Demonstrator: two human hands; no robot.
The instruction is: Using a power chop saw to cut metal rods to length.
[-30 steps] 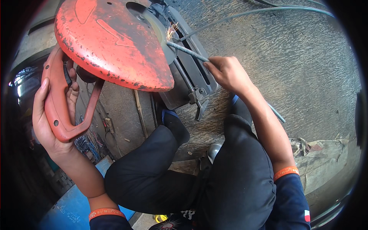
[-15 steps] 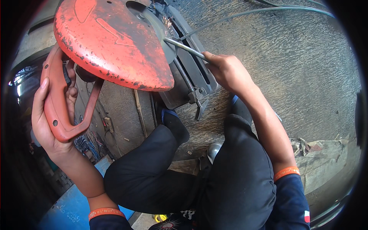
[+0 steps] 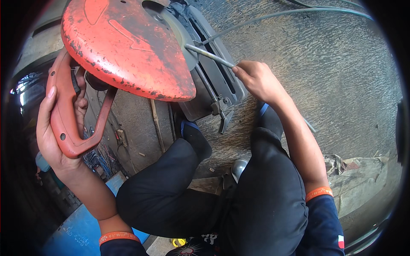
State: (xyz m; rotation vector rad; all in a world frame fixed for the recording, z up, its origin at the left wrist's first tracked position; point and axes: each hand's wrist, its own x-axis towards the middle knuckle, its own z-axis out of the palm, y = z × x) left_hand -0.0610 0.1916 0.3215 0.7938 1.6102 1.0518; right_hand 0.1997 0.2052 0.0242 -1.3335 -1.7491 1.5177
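My left hand [image 3: 51,136] is wrapped round the orange-red handle [image 3: 64,117] of a cut-off saw, fingers near its dark trigger. The saw's scuffed red blade guard [image 3: 128,55] fills the upper left. Beside the guard shows part of the grey abrasive disc [image 3: 183,40]. My right hand [image 3: 258,81] grips a thin metal rod [image 3: 212,57], whose far end lies at the disc's edge. Whether it touches the disc I cannot tell. Under the rod is the saw's dark base [image 3: 192,109] with a threaded vise screw [image 3: 206,85].
A grey cable [image 3: 273,16] runs over the worn floor [image 3: 341,85]. Another rod end [image 3: 309,125] shows beside my right forearm. My legs [image 3: 265,192] are bent below the saw. A blue panel [image 3: 81,226], cut metal pieces [image 3: 100,160] and a crumpled sheet [image 3: 358,170] lie around.
Sparks showed at the disc half a second ago; none show now. The rod and my right hand have shifted slightly. My left hand still holds the handle.
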